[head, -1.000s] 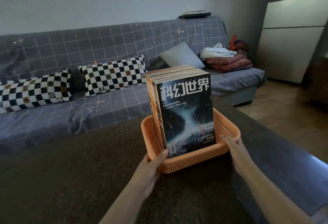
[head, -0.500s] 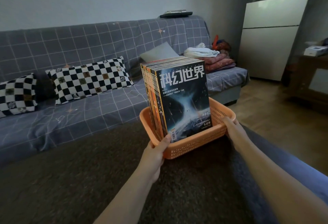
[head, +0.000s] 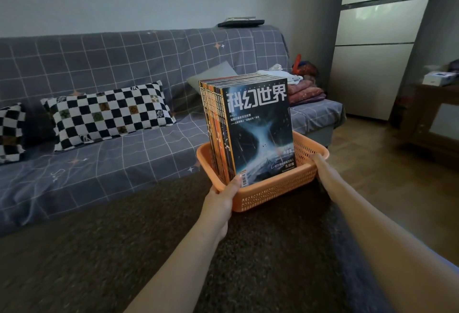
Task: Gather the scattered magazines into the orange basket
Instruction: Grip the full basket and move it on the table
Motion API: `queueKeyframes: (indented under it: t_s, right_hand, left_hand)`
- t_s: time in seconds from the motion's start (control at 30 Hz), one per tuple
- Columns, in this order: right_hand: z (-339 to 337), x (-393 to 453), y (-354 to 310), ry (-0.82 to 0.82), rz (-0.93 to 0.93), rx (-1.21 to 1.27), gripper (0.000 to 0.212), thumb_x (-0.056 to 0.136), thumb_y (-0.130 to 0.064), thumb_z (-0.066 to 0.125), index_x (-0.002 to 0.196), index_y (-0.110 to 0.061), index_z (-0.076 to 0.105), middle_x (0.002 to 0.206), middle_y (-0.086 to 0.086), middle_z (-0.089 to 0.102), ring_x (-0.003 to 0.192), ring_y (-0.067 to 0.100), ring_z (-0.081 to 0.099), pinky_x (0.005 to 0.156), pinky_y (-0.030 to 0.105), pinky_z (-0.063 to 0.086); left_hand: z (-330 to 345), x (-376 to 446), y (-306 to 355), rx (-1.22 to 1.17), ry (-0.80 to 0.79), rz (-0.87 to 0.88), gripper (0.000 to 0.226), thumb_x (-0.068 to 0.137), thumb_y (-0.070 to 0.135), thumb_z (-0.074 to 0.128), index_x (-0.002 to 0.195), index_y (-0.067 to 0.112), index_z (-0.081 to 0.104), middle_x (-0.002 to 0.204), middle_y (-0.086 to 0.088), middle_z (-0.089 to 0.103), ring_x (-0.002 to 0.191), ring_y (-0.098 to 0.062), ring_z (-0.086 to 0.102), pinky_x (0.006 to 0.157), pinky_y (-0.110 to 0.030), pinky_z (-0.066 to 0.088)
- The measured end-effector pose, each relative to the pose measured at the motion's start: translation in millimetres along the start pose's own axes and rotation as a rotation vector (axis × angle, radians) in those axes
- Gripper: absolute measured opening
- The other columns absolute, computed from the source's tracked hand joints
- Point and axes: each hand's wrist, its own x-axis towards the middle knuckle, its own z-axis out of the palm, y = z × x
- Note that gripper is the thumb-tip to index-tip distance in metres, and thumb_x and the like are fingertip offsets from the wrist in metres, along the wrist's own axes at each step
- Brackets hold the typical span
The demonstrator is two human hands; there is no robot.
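An orange perforated basket (head: pixel 273 192) is held up above the dark table (head: pixel 149 250). Several magazines (head: pixel 258 126) stand upright in it, packed in a row, the front one with a dark blue cover and white Chinese title. My left hand (head: pixel 222 199) grips the basket's near left corner, thumb over the rim against the front magazine. My right hand (head: pixel 319 163) grips the basket's right rim, fingers curled over its edge.
A grey checked sofa (head: pixel 124 76) runs behind the table with two black-and-white chequered cushions (head: pixel 109 114) and folded cloths (head: pixel 305 91) at its right end. A white cabinet (head: pixel 372 52) and a wooden side table (head: pixel 432 114) stand at the right, across bare floor.
Both hands have carried the basket with its magazines up and off the table, toward the table's far right. The view has swung to the right.
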Motion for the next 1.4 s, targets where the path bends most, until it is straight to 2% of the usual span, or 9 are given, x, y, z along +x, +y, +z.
queueKeyframes:
  t_s: [0.23, 0.47, 0.63, 0.8, 0.9, 1.03, 1.1, 1.23, 1.4]
  right_hand:
    - [1, 9, -6, 0.038, 0.042, 0.033, 0.054, 0.09, -0.05, 0.043, 0.12, -0.007, 0.056, 0.073, 0.005, 0.059, 0.07, 0.016, 0.056, 0.058, 0.026, 0.038]
    - [0, 9, -8, 0.022, 0.045, 0.092, 0.049, 0.089, -0.055, 0.043, 0.108, -0.011, 0.055, 0.086, 0.01, 0.064, 0.082, 0.02, 0.059, 0.063, 0.029, 0.04]
    - [0, 8, -9, 0.049, 0.05, 0.078, 0.047, 0.088, -0.056, 0.046, 0.103, -0.013, 0.056, 0.085, 0.008, 0.065, 0.081, 0.019, 0.058, 0.065, 0.03, 0.039]
    - [-1, 1, -14, 0.095, 0.066, 0.054, 0.057, 0.088, -0.053, 0.049, 0.121, -0.007, 0.055, 0.102, 0.012, 0.064, 0.102, 0.025, 0.057, 0.096, 0.038, 0.041]
    - [2, -7, -20, 0.134, 0.058, 0.034, 0.055, 0.087, -0.044, 0.057, 0.125, -0.005, 0.053, 0.104, 0.011, 0.063, 0.101, 0.024, 0.057, 0.09, 0.035, 0.043]
    - [12, -18, -22, 0.142, 0.032, 0.057, 0.053, 0.086, -0.035, 0.062, 0.129, -0.006, 0.049, 0.113, 0.014, 0.062, 0.107, 0.026, 0.057, 0.096, 0.038, 0.044]
    - [17, -23, -23, 0.141, 0.029, 0.073, 0.052, 0.087, -0.035, 0.062, 0.128, -0.005, 0.05, 0.112, 0.013, 0.062, 0.103, 0.024, 0.056, 0.087, 0.034, 0.043]
    - [24, -30, -20, 0.151, 0.046, 0.084, 0.052, 0.087, -0.033, 0.062, 0.127, -0.004, 0.05, 0.108, 0.012, 0.062, 0.097, 0.021, 0.055, 0.08, 0.032, 0.04]
    - [31, -33, -19, 0.167, 0.049, 0.078, 0.057, 0.083, -0.033, 0.066, 0.128, -0.003, 0.047, 0.107, 0.011, 0.061, 0.093, 0.019, 0.053, 0.076, 0.03, 0.038]
  left_hand:
    - [12, 11, 2, 0.01, 0.025, 0.006, 0.063, 0.087, 0.035, 0.066, 0.141, 0.013, 0.041, 0.122, -0.006, 0.062, 0.112, -0.024, 0.059, 0.105, -0.045, 0.043]
    - [20, 15, 0, 0.017, 0.021, 0.003, 0.063, 0.089, 0.039, 0.062, 0.143, 0.019, 0.038, 0.131, -0.006, 0.058, 0.119, -0.025, 0.054, 0.109, -0.047, 0.038]
    - [21, 16, -3, -0.013, 0.031, 0.002, 0.062, 0.089, 0.037, 0.062, 0.144, 0.022, 0.037, 0.132, -0.006, 0.057, 0.12, -0.026, 0.053, 0.109, -0.048, 0.038]
    - [18, 13, 2, -0.025, 0.024, 0.0, 0.061, 0.089, 0.032, 0.064, 0.144, 0.023, 0.039, 0.129, -0.005, 0.059, 0.116, -0.026, 0.056, 0.106, -0.048, 0.042]
    - [15, 13, 6, 0.002, 0.019, -0.011, 0.059, 0.089, 0.033, 0.064, 0.143, 0.022, 0.042, 0.127, -0.005, 0.06, 0.115, -0.025, 0.057, 0.106, -0.049, 0.042]
    - [8, 10, 10, 0.038, 0.037, -0.061, 0.058, 0.089, 0.039, 0.062, 0.142, 0.022, 0.044, 0.131, -0.005, 0.058, 0.12, -0.025, 0.052, 0.106, -0.047, 0.038]
    - [7, 8, 12, 0.063, 0.037, -0.069, 0.058, 0.09, 0.039, 0.06, 0.143, 0.022, 0.042, 0.134, -0.005, 0.054, 0.124, -0.026, 0.048, 0.104, -0.047, 0.037]
    - [7, 4, 14, 0.081, 0.048, -0.063, 0.056, 0.091, 0.037, 0.06, 0.143, 0.022, 0.042, 0.125, -0.004, 0.056, 0.115, -0.024, 0.049, 0.096, -0.046, 0.039]
    - [6, 3, 14, 0.074, 0.062, -0.058, 0.061, 0.088, 0.04, 0.062, 0.142, 0.021, 0.041, 0.137, -0.007, 0.052, 0.129, -0.03, 0.044, 0.1, -0.049, 0.039]
